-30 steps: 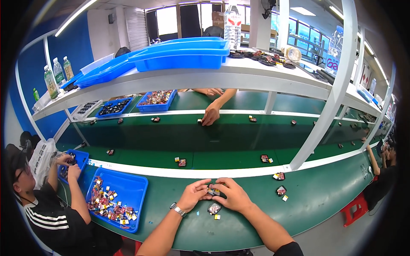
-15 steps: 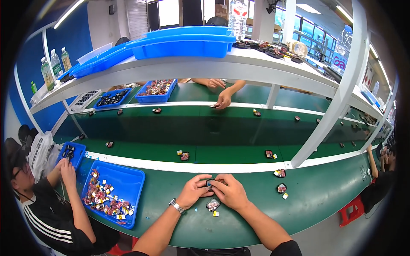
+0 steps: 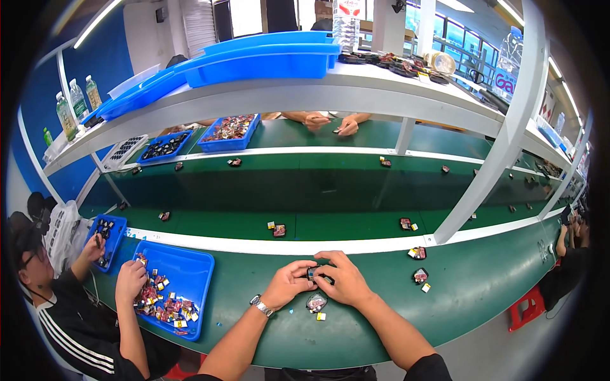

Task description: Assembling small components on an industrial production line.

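Observation:
Above the green bench, a small black casing sits between my two hands, largely covered by fingers. Its near rim is gripped by my left hand, fingers closed around it. My right hand is closed on the casing's right side, thumb and fingertips pressed to it, the index finger arched above. Just below my hands lies another rounded casing with a pinkish part inside, and a small yellow-and-white block beside it. To the right rest two dark casings with reddish boards, one farther and one nearer.
A blue tray of loose boards and blocks stands left, where a co-worker's hand reaches in. Beyond the white rail, a green belt carries small assemblies. A white shelf spans overhead; its post stands right.
My right index finger has lifted and arched over the casing; my left hand stays nearly still. The left co-worker's hand has moved to the blue tray. Across the belt, another person's hands have drawn back.

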Motion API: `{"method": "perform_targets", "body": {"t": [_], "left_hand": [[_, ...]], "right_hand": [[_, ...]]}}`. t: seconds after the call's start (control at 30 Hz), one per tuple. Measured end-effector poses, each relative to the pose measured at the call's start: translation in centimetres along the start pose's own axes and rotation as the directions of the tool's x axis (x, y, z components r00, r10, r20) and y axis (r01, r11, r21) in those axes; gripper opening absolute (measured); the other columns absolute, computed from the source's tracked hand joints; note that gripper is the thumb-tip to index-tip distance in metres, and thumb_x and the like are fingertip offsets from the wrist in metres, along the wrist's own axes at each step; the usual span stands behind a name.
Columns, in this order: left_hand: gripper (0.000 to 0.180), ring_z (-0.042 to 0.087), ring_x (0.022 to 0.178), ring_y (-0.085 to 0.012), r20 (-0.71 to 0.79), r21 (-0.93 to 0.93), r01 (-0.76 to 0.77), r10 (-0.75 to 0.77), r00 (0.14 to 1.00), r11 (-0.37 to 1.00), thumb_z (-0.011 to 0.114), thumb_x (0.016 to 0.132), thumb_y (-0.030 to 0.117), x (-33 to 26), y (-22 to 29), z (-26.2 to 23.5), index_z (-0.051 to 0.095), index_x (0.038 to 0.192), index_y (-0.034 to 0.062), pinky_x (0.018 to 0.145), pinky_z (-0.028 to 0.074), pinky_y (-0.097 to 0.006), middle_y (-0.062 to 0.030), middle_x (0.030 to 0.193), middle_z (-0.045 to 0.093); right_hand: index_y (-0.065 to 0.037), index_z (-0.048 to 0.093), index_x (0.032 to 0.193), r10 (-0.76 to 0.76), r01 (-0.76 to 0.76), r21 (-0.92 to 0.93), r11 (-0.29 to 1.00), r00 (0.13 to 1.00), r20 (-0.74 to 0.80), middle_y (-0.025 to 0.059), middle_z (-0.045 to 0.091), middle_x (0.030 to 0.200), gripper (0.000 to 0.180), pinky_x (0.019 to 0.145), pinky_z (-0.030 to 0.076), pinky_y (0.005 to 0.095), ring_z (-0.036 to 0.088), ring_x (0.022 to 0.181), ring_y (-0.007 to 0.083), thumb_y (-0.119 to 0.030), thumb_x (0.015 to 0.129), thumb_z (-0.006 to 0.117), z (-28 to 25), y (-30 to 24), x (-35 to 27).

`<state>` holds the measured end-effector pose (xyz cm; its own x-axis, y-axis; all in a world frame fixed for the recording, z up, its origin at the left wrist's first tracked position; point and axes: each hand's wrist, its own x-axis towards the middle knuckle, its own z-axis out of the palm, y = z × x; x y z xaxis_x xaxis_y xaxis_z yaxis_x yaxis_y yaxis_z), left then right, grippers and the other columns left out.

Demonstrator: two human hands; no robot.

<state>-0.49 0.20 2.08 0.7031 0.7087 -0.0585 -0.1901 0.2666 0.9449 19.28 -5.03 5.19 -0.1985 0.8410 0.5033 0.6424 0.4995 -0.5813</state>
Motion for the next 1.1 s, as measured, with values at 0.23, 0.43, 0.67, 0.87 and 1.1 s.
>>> {"method": "perform_targets", "body": {"t": [0.23, 0.43, 0.67, 0.87, 1.1], "left_hand": [[0.038, 0.062, 0.114, -0.0184, -0.023, -0.007, 0.057, -0.057, 0.998, 0.998, 0.052, 0.098, -0.003, 0.0, 0.1, 0.1, 0.048, 0.136, -0.001, 0.098, 0.056, -0.033, -0.0127, 0.126, 0.061], [0.035, 0.062, 0.115, -0.019, -0.039, 0.003, 0.055, -0.055, 0.998, 0.999, 0.049, 0.099, -0.002, 0.0, 0.0, 0.1, 0.049, 0.134, -0.0003, 0.097, 0.056, -0.034, -0.0124, 0.127, 0.06], [0.032, 0.062, 0.116, -0.0214, -0.042, -0.045, 0.039, -0.04, 0.998, 0.998, 0.05, 0.101, 0.003, 0.1, 0.1, 0.1, 0.05, 0.133, -0.0005, 0.099, 0.055, -0.037, -0.013, 0.128, 0.06], [0.032, 0.062, 0.116, -0.0221, -0.022, -0.084, 0.029, -0.031, 0.999, 0.996, 0.051, 0.102, 0.006, 0.1, -0.3, -0.1, 0.05, 0.132, -0.0009, 0.099, 0.056, -0.038, -0.0138, 0.128, 0.059], [0.031, 0.062, 0.116, -0.0231, -0.047, -0.058, 0.027, -0.03, 0.998, 0.998, 0.052, 0.102, 0.007, 0.2, -0.3, 0.1, 0.05, 0.132, -0.001, 0.098, 0.056, -0.038, -0.0148, 0.127, 0.06]], "right_hand": [[-0.006, 0.07, 0.087, -0.025, 0.021, 0.074, 0.997, 0.998, 0.051, 0.0087, 0.059, 0.125, 0.009, 0.096, 0.049, 0.0387, 0.055, 0.116, 0.0293, -0.011, 0.08, 0.071, -0.4, 0.3, -0.2], [-0.006, 0.071, 0.088, -0.014, 0.011, 0.087, 0.996, 0.999, 0.032, 0.0088, 0.061, 0.124, 0.01, 0.097, 0.049, 0.0387, 0.056, 0.116, 0.0292, -0.009, 0.079, 0.072, 0.1, 0.2, -0.4], [-0.008, 0.072, 0.091, -0.011, 0.012, 0.016, 1.0, 0.998, -0.063, 0.009, 0.063, 0.121, 0.014, 0.091, 0.052, 0.0378, 0.058, 0.114, 0.0285, -0.009, 0.078, 0.076, 1.3, 0.2, -0.8], [-0.007, 0.073, 0.094, 0.033, -0.029, 0.095, 0.995, 0.998, -0.047, 0.0086, 0.063, 0.121, 0.014, 0.09, 0.052, 0.037, 0.058, 0.112, 0.0275, -0.009, 0.08, 0.076, 1.2, 0.2, -0.9], [-0.007, 0.074, 0.098, 0.102, -0.094, 0.13, 0.987, 0.993, -0.053, 0.0075, 0.063, 0.123, 0.017, 0.091, 0.052, 0.0362, 0.057, 0.113, 0.0268, -0.009, 0.081, 0.076, 1.7, 0.1, -1.1]]}}
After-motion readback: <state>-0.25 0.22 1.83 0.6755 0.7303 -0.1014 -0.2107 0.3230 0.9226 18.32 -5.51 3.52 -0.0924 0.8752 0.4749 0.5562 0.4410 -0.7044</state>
